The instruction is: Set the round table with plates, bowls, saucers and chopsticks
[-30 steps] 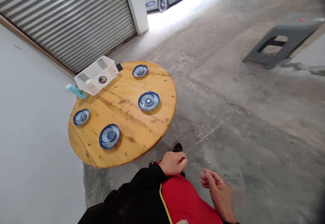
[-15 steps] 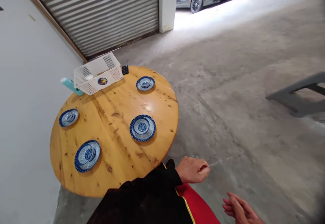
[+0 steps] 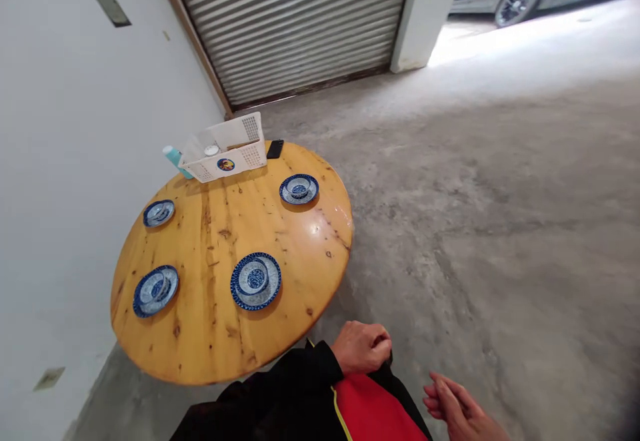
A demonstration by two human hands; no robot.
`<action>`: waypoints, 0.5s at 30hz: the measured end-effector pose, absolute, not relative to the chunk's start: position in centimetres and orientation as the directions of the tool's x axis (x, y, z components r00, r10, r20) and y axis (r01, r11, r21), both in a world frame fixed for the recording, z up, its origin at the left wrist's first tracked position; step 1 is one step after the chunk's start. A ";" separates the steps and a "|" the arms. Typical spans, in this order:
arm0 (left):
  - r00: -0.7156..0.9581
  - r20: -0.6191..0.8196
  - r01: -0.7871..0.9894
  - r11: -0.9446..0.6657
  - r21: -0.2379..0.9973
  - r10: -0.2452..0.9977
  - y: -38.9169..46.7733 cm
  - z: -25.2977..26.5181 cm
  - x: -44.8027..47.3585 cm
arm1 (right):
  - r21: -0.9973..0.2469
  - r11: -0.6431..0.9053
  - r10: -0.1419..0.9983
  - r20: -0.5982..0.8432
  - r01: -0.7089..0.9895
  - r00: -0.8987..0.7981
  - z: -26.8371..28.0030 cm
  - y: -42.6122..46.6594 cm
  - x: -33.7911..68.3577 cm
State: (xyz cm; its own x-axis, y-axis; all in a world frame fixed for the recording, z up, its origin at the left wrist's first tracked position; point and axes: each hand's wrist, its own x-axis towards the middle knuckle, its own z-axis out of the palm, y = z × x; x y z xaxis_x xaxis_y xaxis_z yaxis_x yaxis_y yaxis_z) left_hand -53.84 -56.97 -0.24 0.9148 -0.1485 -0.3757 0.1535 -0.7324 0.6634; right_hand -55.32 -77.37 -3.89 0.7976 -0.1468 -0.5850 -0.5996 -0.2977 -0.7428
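Observation:
My left hand point(image 3: 363, 346) is curled into a loose fist in front of my body, just off the near edge of the round wooden table point(image 3: 200, 354). Nothing shows inside it. Lower right, my right hand point(image 3: 461, 409) hovers over the floor, fingers loosely bent and a little apart, holding nothing. Nearest to my left hand on the table is a blue-patterned plate point(image 3: 261, 302) with a small bowl point(image 3: 253, 277) on it. Matching plates with bowls stand at the front left point(image 3: 141, 309), back left point(image 3: 149, 222) and back right point(image 3: 286, 194).
A white plastic basket point(image 3: 245, 159) sits at the table's back, with a dark phone point(image 3: 275, 149) to its right and a turquoise bottle point(image 3: 175, 157) to its left. Beyond are a roller shutter point(image 3: 300, 34), a pillar point(image 3: 420, 21) and a car point(image 3: 520, 1).
My view has swung left, so the grey chair has left the picture and more of the wall shows. Both hands stay in similar poses, and the tableware has not moved.

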 end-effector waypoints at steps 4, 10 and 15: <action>0.955 -0.293 0.235 -0.719 0.654 0.046 -60.5 1.0 -49.3 | -0.798 -0.377 -0.040 -0.492 -0.469 0.870 -2.3 -82.1 -47.3; 0.945 -0.296 0.303 -0.717 0.627 0.140 -64.8 1.6 -45.0 | -0.826 -0.399 0.099 -0.472 -0.399 0.876 -2.0 -85.5 -38.8; 0.920 -0.323 0.381 -0.691 0.615 0.220 -66.3 1.6 -41.2 | -0.818 -0.447 0.268 -0.509 -0.363 0.818 -3.5 -84.2 -34.4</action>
